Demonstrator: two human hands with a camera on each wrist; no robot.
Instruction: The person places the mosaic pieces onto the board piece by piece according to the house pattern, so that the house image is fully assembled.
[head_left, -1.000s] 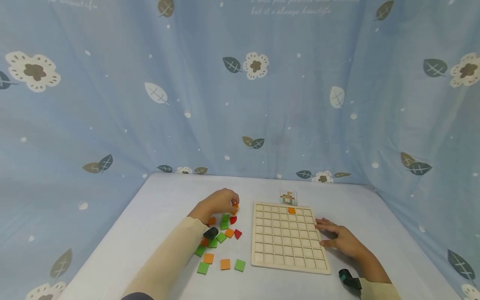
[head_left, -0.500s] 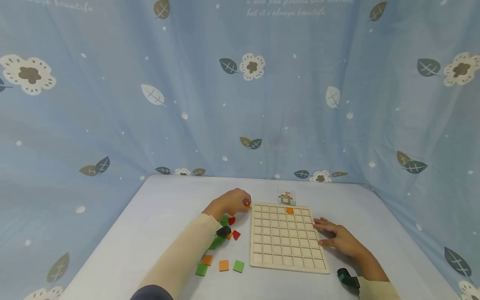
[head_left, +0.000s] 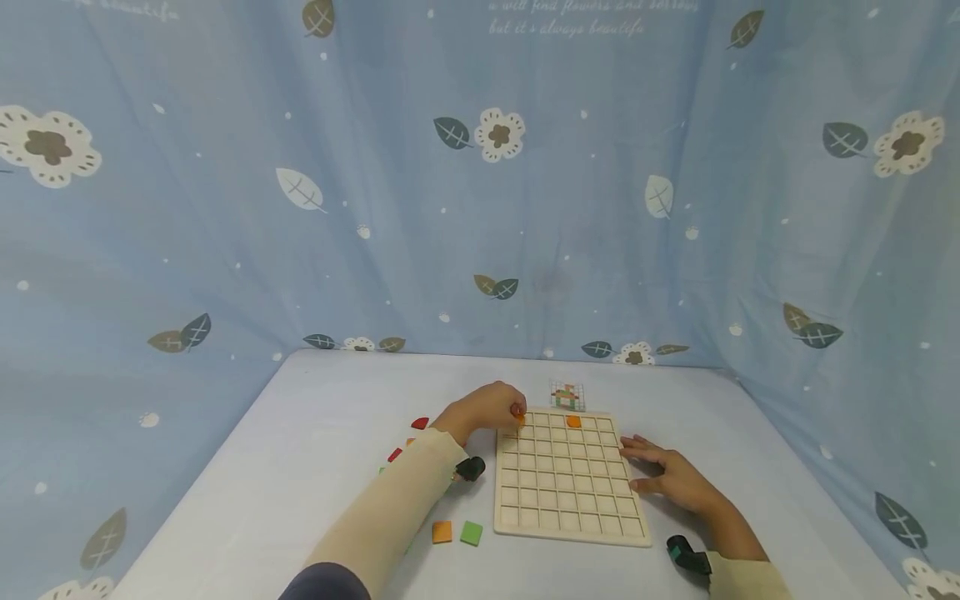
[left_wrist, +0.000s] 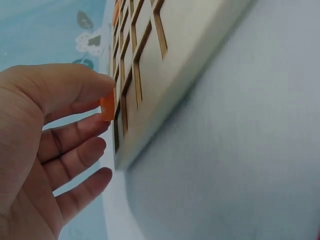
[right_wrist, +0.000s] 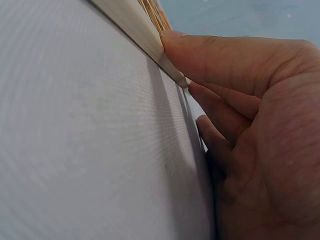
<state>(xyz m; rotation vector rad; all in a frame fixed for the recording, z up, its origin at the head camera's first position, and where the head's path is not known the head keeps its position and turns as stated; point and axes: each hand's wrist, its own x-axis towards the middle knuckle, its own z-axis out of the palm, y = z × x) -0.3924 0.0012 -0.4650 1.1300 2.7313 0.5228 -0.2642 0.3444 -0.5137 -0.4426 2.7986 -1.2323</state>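
Note:
A pale wooden grid board lies on the white table, with one orange piece in its far row. Over the board's far left corner, my left hand pinches a small orange tile between thumb and index finger. In the left wrist view, the other fingers are spread and the tile is close to the grid's corner cell. My right hand rests at the board's right side, thumb on the edge and fingers loosely extended, as the right wrist view shows.
Behind the board lies a small pattern card. An orange tile and a green tile lie left of the board. Several red, orange and green pieces are partly hidden by the left forearm. A blue printed curtain hangs behind the table.
My left hand has moved right from the loose pieces to the board's far left corner, bringing an orange tile. My right hand stays at the board's edge. The head view has shifted slightly.

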